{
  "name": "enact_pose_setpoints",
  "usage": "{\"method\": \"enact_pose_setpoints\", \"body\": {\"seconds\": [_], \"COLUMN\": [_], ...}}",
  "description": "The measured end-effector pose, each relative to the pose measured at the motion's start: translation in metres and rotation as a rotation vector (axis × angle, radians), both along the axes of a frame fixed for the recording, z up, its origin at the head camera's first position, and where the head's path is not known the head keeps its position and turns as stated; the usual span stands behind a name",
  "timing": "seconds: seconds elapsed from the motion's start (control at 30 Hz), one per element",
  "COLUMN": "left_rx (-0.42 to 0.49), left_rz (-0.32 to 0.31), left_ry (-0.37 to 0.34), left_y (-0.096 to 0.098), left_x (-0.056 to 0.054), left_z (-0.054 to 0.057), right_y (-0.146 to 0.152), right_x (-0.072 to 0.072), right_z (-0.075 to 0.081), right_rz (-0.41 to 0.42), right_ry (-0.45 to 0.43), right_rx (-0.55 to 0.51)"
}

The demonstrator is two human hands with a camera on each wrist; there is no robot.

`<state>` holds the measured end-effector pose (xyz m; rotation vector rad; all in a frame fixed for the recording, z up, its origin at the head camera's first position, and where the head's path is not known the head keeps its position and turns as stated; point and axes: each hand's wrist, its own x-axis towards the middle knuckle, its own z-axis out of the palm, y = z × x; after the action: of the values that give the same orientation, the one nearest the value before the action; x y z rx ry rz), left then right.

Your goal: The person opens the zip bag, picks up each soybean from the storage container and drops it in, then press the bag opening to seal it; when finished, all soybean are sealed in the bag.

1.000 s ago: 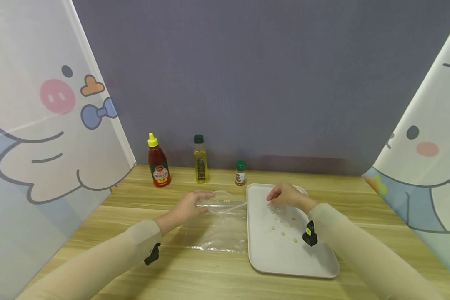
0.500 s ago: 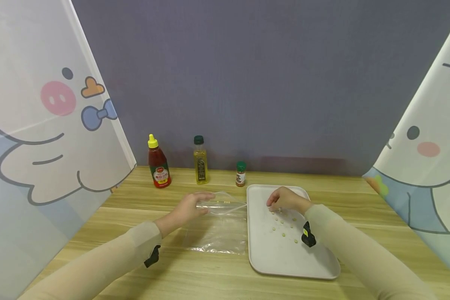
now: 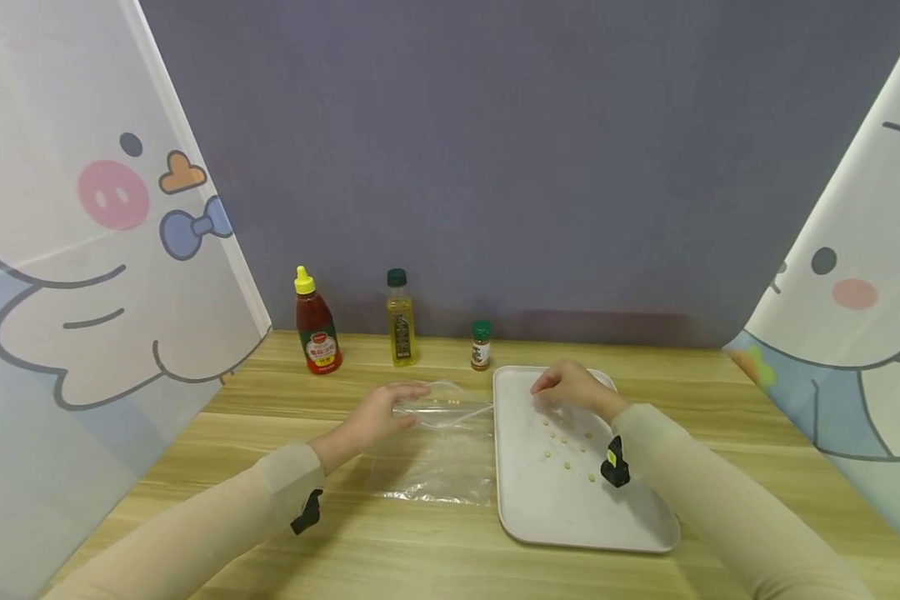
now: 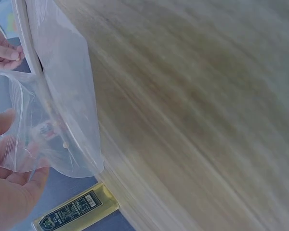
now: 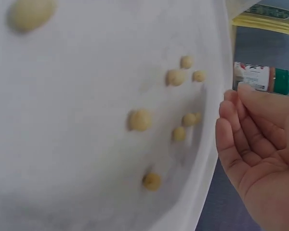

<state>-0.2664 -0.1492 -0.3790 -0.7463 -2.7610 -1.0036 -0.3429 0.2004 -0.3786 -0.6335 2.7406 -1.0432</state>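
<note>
My left hand (image 3: 378,417) grips the mouth of a clear zip bag (image 4: 62,110) at its left corner, thumb on one side and fingers on the other, with the mouth spread. A few pale yellow beans, like soybeans, show inside the bag (image 3: 431,467), which lies flat toward me. Over the far part of the pale tray (image 3: 562,517) is my right hand (image 3: 570,390), thumb and fingertips brought together. I cannot tell whether a bean sits between them. Several loose beans (image 5: 140,120) lie scattered on the tray below and in front of that hand.
Along the back stand a ketchup bottle (image 3: 318,333), an oil bottle (image 3: 401,329) and a small green-capped spice jar (image 3: 481,346). A grey panel (image 3: 450,167) rises behind the wooden table (image 3: 390,550); printed curtains hang on both sides.
My right hand dipped toward the tray half a second ago and now sits slightly higher and farther back, fingertips together. The left hand and bag have hardly moved.
</note>
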Motion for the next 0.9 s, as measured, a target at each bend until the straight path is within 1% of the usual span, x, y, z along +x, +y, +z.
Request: {"method": "enact_pose_setpoints", "body": {"seconds": [0.27,0.4,0.53,0.67,0.9], "left_rx": [0.021,0.024,0.034,0.039,0.065], "left_rz": [-0.013,-0.013,-0.008,-0.002,0.005], "left_ry": [-0.005,-0.003,-0.009,-0.005,-0.001], "left_y": [0.002,0.003,0.004,0.004,0.006], "left_x": [-0.002,-0.003,-0.004,-0.005,-0.007], "left_z": [-0.003,-0.003,-0.003,-0.004,-0.004], "right_y": [-0.014,-0.027,-0.043,-0.061,-0.087], "right_x": [0.003,0.008,0.015,0.022,0.030], "right_z": [0.008,0.014,0.023,0.031,0.039], "right_rz": [-0.040,-0.051,-0.052,-0.051,-0.045], "right_ry": [-0.092,-0.098,-0.086,-0.081,-0.047], "right_rx": [-0.173,-0.237,-0.280,-0.293,-0.274]}}
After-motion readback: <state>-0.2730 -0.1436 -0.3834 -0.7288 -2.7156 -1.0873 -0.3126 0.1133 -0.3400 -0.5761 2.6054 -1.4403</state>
